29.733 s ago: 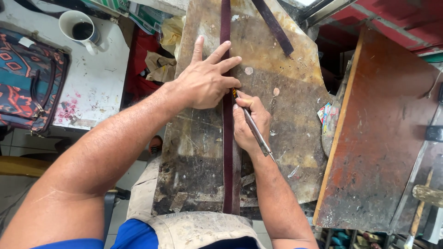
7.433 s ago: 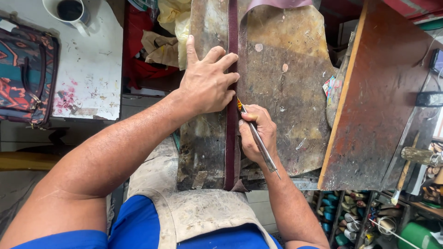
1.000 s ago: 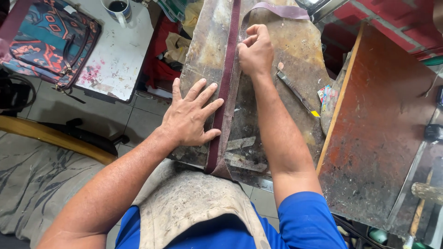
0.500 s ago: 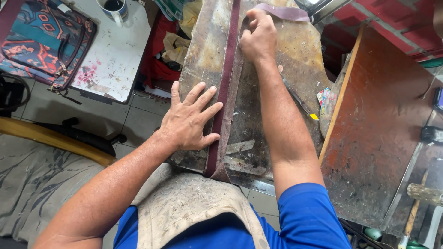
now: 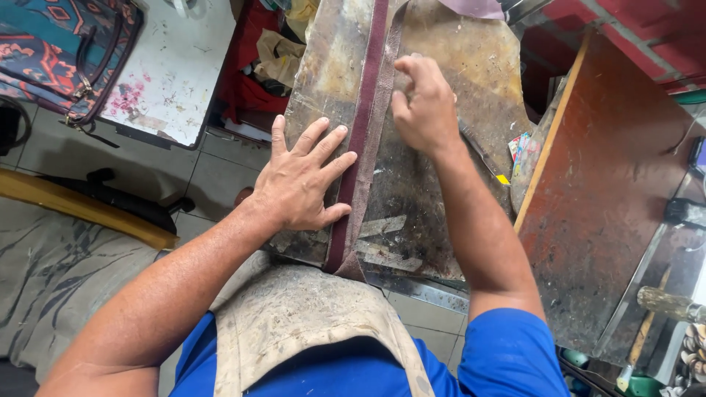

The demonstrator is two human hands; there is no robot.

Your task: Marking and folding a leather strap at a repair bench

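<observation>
Strap point(image 5: 360, 140) lies lengthwise, pointing away.

Two hands: the left point(image 5: 301, 184) and the right point(image 5: 423, 103). One maroon strap point(image 5: 362, 125). One stained slab point(image 5: 434, 198). One white tabletop point(image 5: 173, 73). One patterned bag point(image 5: 70, 51). One apron point(image 5: 301, 316). One rust-brown board point(image 5: 610, 191).

Soft, even daylight lit the scene; shadows were faint. Focus stayed sharp centrally, with slight stretching toward the frame's edges.
</observation>
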